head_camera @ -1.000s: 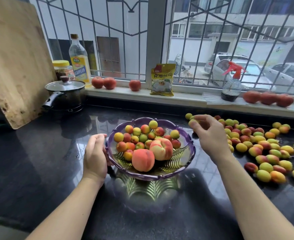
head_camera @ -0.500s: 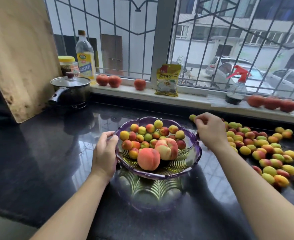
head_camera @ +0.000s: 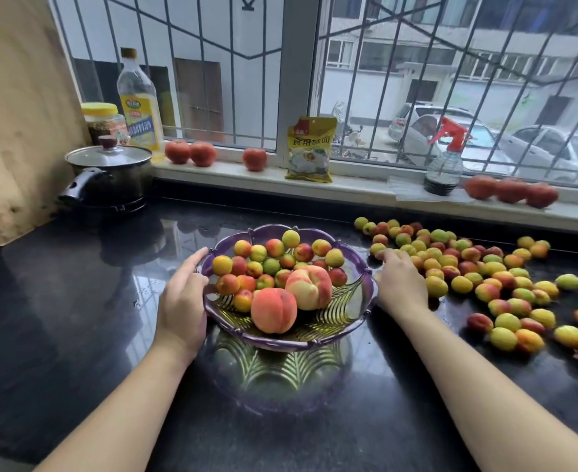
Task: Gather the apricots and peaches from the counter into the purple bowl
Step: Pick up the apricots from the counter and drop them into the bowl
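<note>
The purple bowl (head_camera: 365, 287) sits on the black counter and holds two peaches (head_camera: 274, 310) and many small apricots (head_camera: 256, 253). My left hand (head_camera: 182, 301) grips the bowl's left rim, fingers lying along the edge. My right hand (head_camera: 400, 284) is just right of the bowl, low over the counter. Its fingers reach down onto the near-left edge of the loose apricot pile (head_camera: 468, 267), touching one apricot (head_camera: 377, 248). The back of the hand hides whether anything is pinched.
A lidded black pot (head_camera: 110, 175) and a wooden board (head_camera: 15, 114) stand at the back left. On the windowsill are an oil bottle (head_camera: 137, 100), a jar (head_camera: 102, 119), red fruits (head_camera: 192, 152), a yellow packet (head_camera: 311, 149) and a spray bottle (head_camera: 446, 158).
My right hand has dropped from above the bowl's far right rim to the counter beside the bowl, at the pile's edge. My left hand stays on the bowl's rim.
</note>
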`<state>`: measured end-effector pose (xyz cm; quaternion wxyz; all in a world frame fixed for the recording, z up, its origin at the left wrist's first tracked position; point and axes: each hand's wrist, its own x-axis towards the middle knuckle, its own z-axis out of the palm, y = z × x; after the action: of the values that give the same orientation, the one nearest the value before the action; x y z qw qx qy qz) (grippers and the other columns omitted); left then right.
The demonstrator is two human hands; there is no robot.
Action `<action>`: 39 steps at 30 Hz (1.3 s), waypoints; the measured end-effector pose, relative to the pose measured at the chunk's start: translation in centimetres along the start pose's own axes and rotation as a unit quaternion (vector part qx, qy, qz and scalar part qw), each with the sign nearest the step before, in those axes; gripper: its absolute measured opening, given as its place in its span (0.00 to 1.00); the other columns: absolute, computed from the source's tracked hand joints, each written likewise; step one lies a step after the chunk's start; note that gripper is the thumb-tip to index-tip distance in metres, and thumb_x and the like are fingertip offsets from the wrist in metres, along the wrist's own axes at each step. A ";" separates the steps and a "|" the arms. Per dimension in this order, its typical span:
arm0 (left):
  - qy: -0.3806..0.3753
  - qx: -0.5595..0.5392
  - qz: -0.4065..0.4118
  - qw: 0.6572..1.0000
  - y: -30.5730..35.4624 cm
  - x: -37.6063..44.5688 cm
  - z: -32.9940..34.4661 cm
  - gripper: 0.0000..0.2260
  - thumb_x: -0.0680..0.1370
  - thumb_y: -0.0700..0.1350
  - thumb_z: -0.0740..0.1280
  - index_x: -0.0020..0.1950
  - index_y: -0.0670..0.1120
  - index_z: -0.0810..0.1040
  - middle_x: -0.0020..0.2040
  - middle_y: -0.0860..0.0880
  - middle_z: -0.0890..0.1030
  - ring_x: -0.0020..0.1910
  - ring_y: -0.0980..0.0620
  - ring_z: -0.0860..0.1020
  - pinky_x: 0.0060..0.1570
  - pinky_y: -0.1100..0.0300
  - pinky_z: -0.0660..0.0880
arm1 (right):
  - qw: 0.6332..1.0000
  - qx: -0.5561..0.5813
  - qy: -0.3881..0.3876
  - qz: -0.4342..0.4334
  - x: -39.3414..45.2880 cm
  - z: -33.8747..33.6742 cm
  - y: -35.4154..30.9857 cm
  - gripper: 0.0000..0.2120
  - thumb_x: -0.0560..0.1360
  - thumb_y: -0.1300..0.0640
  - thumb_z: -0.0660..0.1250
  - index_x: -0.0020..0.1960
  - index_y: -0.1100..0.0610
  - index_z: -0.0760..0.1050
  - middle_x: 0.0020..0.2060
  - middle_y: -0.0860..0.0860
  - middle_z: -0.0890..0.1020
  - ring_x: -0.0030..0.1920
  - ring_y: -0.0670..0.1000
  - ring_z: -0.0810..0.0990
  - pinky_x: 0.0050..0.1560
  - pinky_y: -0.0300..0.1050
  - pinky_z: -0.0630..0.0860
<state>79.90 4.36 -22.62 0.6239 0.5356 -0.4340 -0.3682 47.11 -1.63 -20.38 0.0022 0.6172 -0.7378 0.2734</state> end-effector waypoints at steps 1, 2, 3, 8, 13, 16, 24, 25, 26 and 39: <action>0.002 0.006 0.003 1.000 0.1 -0.1 0.1 0.23 0.75 0.54 0.59 0.67 0.59 0.81 0.68 0.49 0.84 0.69 0.48 0.81 0.71 0.39 0.77 | 0.998 -0.048 -0.020 -0.023 0.4 0.2 -0.3 0.21 0.80 0.57 0.64 0.72 0.55 0.68 0.70 0.56 0.70 0.57 0.61 0.79 0.45 0.49 0.72; 0.003 0.013 0.008 1.000 0.1 -0.1 0.1 0.24 0.75 0.53 0.59 0.69 0.57 0.81 0.68 0.50 0.84 0.69 0.49 0.81 0.71 0.40 0.76 | 0.994 -0.089 -0.042 -0.037 0.9 0.4 -0.4 0.25 0.80 0.55 0.65 0.75 0.54 0.63 0.74 0.56 0.64 0.58 0.63 0.79 0.45 0.50 0.73; 0.005 0.017 0.012 1.000 0.2 -0.2 0.2 0.25 0.74 0.53 0.59 0.70 0.55 0.81 0.68 0.50 0.84 0.69 0.49 0.80 0.71 0.41 0.76 | 0.990 -0.119 -0.061 -0.043 1.5 0.6 -0.5 0.30 0.80 0.54 0.65 0.78 0.52 0.57 0.77 0.56 0.59 0.59 0.63 0.79 0.45 0.50 0.74; 0.004 0.010 0.018 1.000 0.2 -0.2 0.3 0.26 0.75 0.51 0.59 0.72 0.51 0.80 0.66 0.51 0.84 0.67 0.50 0.81 0.67 0.48 0.79 | 0.983 -0.167 -0.068 -0.037 2.6 1.5 -0.7 0.34 0.82 0.51 0.61 0.82 0.52 0.48 0.80 0.58 0.55 0.61 0.63 0.78 0.43 0.50 0.74; 0.000 0.019 0.030 0.999 0.2 -0.4 0.3 0.27 0.76 0.50 0.58 0.74 0.50 0.80 0.66 0.51 0.84 0.66 0.53 0.81 0.59 0.60 0.79 | 0.992 -0.126 -0.008 -0.031 1.9 1.3 -0.7 0.20 0.80 0.53 0.64 0.69 0.58 0.66 0.65 0.60 0.66 0.47 0.63 0.80 0.38 0.48 0.70; 0.007 0.022 0.032 0.999 0.3 -0.5 0.3 0.27 0.75 0.51 0.58 0.73 0.50 0.80 0.66 0.51 0.84 0.67 0.52 0.81 0.66 0.51 0.79 | 0.993 -0.113 0.006 -0.011 2.0 1.3 -0.8 0.12 0.81 0.58 0.62 0.63 0.60 0.70 0.61 0.60 0.66 0.46 0.64 0.79 0.39 0.50 0.69; 0.001 0.024 0.025 0.999 0.6 -0.9 0.4 0.29 0.75 0.53 0.57 0.76 0.53 0.77 0.70 0.51 0.81 0.70 0.51 0.78 0.72 0.44 0.76 | 0.999 -0.002 0.044 -0.016 2.2 1.5 -0.4 0.13 0.80 0.57 0.66 0.63 0.58 0.72 0.57 0.59 0.76 0.52 0.61 0.78 0.44 0.48 0.71; -0.002 0.024 0.025 0.999 0.6 -0.9 0.4 0.30 0.75 0.53 0.57 0.77 0.53 0.76 0.72 0.52 0.80 0.71 0.51 0.77 0.72 0.46 0.76 | 0.997 0.050 0.051 -0.009 2.1 1.2 -0.4 0.14 0.80 0.56 0.67 0.64 0.58 0.73 0.57 0.58 0.78 0.53 0.59 0.78 0.46 0.47 0.71; -0.006 0.021 0.021 1.000 0.7 -1.0 0.4 0.30 0.75 0.53 0.57 0.78 0.53 0.75 0.72 0.51 0.80 0.72 0.51 0.77 0.71 0.47 0.77 | 0.992 0.112 0.059 0.005 2.0 0.6 -0.4 0.14 0.80 0.55 0.67 0.64 0.58 0.74 0.56 0.57 0.79 0.54 0.57 0.78 0.47 0.45 0.71; -0.007 0.001 0.010 1.000 1.1 -1.3 0.5 0.26 0.73 0.50 0.62 0.71 0.51 0.77 0.65 0.49 0.82 0.67 0.48 0.80 0.63 0.54 0.76 | 0.964 0.207 -0.073 -0.149 -5.6 -5.3 -2.9 0.10 0.77 0.52 0.72 0.58 0.46 0.80 0.52 0.40 0.78 0.60 0.47 0.70 0.60 0.47 0.69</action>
<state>78.92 5.58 -21.71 0.6238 0.5297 -0.4440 -0.3651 49.30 5.33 -16.65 -0.1386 0.7257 -0.5630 0.3704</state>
